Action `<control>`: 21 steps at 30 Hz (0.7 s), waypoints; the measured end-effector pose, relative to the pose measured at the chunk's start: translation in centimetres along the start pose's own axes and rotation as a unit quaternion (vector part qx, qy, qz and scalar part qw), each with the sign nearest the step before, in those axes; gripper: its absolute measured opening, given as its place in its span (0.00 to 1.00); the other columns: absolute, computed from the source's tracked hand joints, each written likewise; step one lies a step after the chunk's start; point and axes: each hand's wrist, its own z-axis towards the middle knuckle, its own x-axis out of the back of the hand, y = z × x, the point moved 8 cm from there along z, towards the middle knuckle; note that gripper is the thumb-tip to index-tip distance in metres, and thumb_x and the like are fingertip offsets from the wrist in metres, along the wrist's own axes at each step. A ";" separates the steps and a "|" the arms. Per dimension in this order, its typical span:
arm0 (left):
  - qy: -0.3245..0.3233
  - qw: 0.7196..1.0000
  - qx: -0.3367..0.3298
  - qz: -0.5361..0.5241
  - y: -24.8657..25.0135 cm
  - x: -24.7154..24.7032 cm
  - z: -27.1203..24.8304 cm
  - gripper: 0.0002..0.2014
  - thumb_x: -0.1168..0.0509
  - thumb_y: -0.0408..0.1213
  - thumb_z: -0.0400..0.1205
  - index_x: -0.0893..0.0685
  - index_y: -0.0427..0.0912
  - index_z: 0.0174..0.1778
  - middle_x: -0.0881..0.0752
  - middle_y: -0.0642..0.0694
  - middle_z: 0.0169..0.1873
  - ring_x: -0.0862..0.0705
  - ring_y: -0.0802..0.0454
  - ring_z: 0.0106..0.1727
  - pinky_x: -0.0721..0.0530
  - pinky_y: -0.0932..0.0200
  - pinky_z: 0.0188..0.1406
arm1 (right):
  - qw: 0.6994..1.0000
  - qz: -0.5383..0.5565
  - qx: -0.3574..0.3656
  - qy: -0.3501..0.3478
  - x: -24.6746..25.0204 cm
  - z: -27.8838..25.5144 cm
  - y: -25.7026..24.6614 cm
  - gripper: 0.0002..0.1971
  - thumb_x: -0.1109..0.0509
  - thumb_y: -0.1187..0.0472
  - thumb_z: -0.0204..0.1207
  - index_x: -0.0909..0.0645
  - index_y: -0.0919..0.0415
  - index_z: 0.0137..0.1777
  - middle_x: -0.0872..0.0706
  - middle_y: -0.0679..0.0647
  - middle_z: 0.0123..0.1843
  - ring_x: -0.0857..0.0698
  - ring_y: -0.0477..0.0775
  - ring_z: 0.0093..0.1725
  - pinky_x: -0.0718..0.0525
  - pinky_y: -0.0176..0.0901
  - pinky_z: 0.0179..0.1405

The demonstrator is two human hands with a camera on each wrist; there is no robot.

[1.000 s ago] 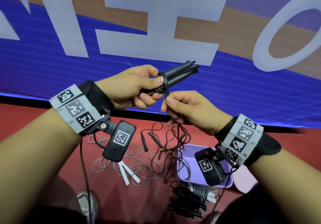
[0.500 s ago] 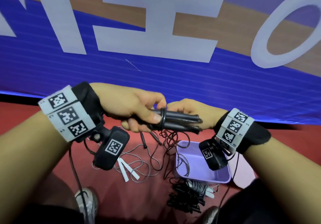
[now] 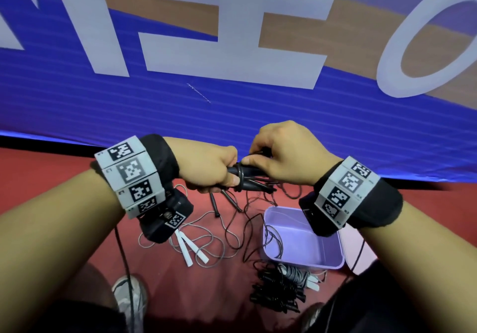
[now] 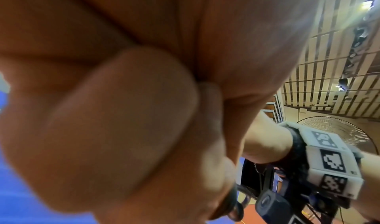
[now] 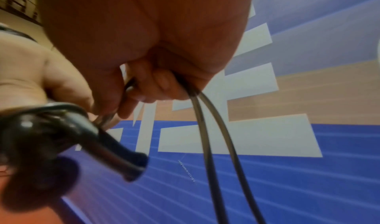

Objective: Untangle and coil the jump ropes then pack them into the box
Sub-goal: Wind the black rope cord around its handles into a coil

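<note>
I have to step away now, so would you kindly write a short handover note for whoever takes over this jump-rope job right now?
Left hand: grips the black handles, which already have cord looped round them.
Right hand: pinches the black cord beside the loop; two strands trail from its fingers.
Purple box: open on the red floor, only a stray cord draped into it.
Done: coiled bundles lie in front of the box, unpacked.
Left: finish this wrap, untangle the white-handled rope and loose dark ropes, coil them, pack everything.
</note>
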 end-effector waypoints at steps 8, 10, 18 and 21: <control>0.175 0.973 -0.073 -0.133 0.2 4.8 -0.9 0.12 0.37 0.40 0.87 0.36 0.48 0.47 0.20 0.48 0.28 0.28 0.56 0.20 0.29 0.63 0.18 | 0.962 0.236 -0.079 0.109 1.7 -1.3 -0.2 0.14 0.37 0.61 0.78 0.10 0.52 0.56 0.17 0.42 0.35 0.20 0.42 0.34 0.26 0.34 0.39; 0.214 0.954 -0.093 -0.189 0.3 6.1 -1.5 0.11 0.38 0.39 0.88 0.37 0.47 0.48 0.22 0.46 0.29 0.30 0.57 0.19 0.31 0.65 0.16 | 0.919 0.360 -0.112 0.111 1.2 -1.6 -0.4 0.13 0.36 0.64 0.82 0.15 0.46 0.55 0.16 0.43 0.34 0.22 0.44 0.25 0.24 0.38 0.31; 0.207 0.902 -0.172 -0.339 0.6 8.1 -3.9 0.08 0.40 0.36 0.88 0.34 0.47 0.56 0.25 0.44 0.27 0.39 0.54 0.21 0.42 0.63 0.18 | 0.832 0.548 -0.083 0.037 -0.6 -2.3 -0.6 0.06 0.39 0.60 0.83 0.23 0.60 0.54 0.14 0.56 0.34 0.25 0.51 0.22 0.27 0.37 0.25; 0.176 0.905 -0.186 -0.338 1.2 7.0 -4.0 0.11 0.34 0.37 0.86 0.33 0.48 0.55 0.25 0.43 0.27 0.38 0.55 0.20 0.39 0.64 0.17 | 0.853 0.515 -0.083 -0.024 -1.6 -2.5 0.1 0.10 0.38 0.58 0.83 0.18 0.62 0.52 0.14 0.55 0.35 0.22 0.50 0.27 0.22 0.37 0.33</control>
